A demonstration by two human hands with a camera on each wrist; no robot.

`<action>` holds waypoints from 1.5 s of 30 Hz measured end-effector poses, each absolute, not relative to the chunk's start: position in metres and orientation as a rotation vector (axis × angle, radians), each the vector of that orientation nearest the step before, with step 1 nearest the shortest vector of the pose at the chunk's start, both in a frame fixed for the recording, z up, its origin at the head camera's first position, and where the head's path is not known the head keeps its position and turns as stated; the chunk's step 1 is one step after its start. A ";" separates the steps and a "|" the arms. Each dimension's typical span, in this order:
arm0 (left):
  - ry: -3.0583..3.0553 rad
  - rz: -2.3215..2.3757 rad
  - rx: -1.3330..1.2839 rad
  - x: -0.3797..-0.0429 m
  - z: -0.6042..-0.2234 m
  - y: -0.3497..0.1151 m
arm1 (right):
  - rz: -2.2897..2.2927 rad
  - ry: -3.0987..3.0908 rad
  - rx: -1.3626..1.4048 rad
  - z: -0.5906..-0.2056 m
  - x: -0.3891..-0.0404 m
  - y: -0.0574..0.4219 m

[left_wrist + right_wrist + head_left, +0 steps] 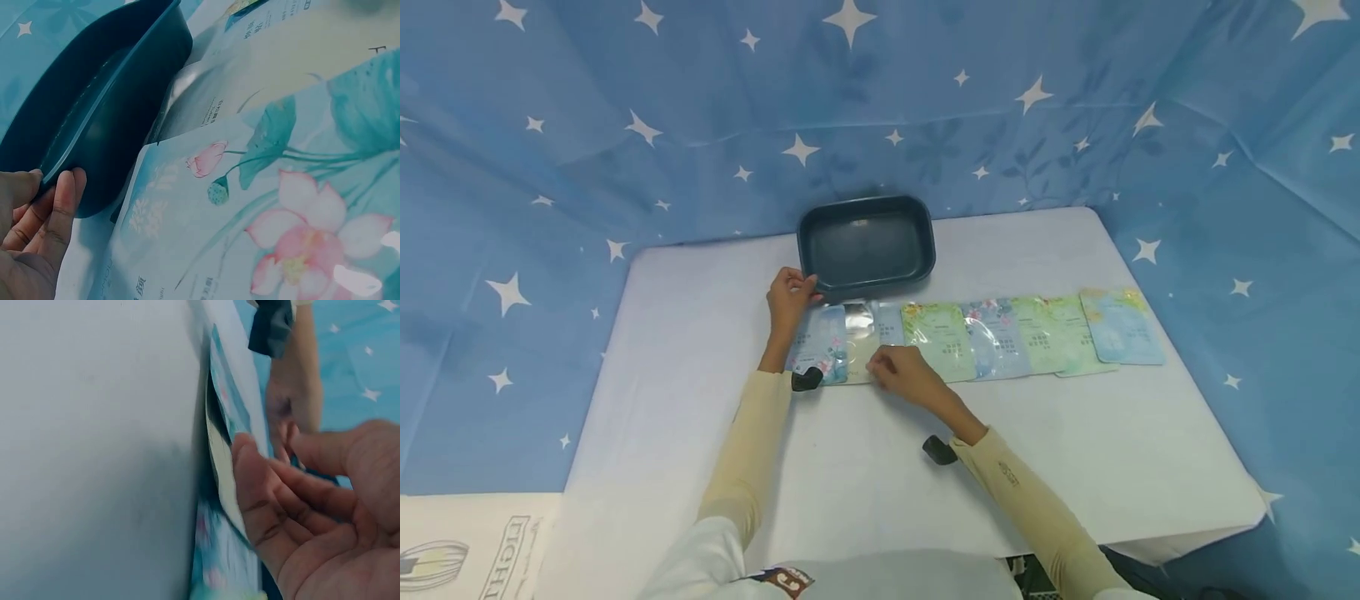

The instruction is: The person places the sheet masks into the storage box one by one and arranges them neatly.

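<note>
At the near left corner of a dark blue-green rectangular tray (868, 285), my left hand (792, 297) pinches the rim between thumb and fingers, plain in the left wrist view. Flat, glossy printed sachets (938, 337) lie in an overlapping row just in front of the tray. The leftmost is a pale blue sachet with pink lotus flowers (300, 244), lying over a cream sachet (861, 354). My right hand (912, 377) is over the near edge of the cream one, fingers loosely bent and nothing between them. Whether a fingertip touches the sachet I cannot tell.
The row runs right to a light blue and yellow sachet (1126, 329), lying askew over green ones. A white cloth covers the table (865, 467). Blue star-patterned curtain (715, 192) stands behind the table and at its sides. Black wrist mounts (938, 450) jut from both sleeves.
</note>
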State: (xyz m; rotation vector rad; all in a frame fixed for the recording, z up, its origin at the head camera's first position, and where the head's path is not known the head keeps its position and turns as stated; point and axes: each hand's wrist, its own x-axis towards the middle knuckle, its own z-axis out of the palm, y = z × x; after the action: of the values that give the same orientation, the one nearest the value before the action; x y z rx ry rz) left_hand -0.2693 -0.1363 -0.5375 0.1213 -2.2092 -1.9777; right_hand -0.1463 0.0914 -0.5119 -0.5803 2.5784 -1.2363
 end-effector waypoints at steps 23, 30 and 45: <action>-2.209 -2.140 0.055 -0.257 -0.508 -0.136 | -1.253 2.488 -0.191 -0.526 -0.193 0.034; -2.242 -2.112 0.033 -0.259 -0.511 -0.140 | -1.237 2.519 -0.152 -0.526 -0.195 0.030; -2.248 -2.101 0.049 -0.261 -0.511 -0.142 | -1.235 2.499 -0.025 -0.530 -0.201 0.024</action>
State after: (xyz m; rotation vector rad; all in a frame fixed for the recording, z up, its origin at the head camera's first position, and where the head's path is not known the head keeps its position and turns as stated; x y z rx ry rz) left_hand -0.2607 -0.1420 -0.5111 0.0491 -2.2484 -2.1012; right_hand -0.2006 0.0236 -0.5296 -0.0253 2.4986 -1.2348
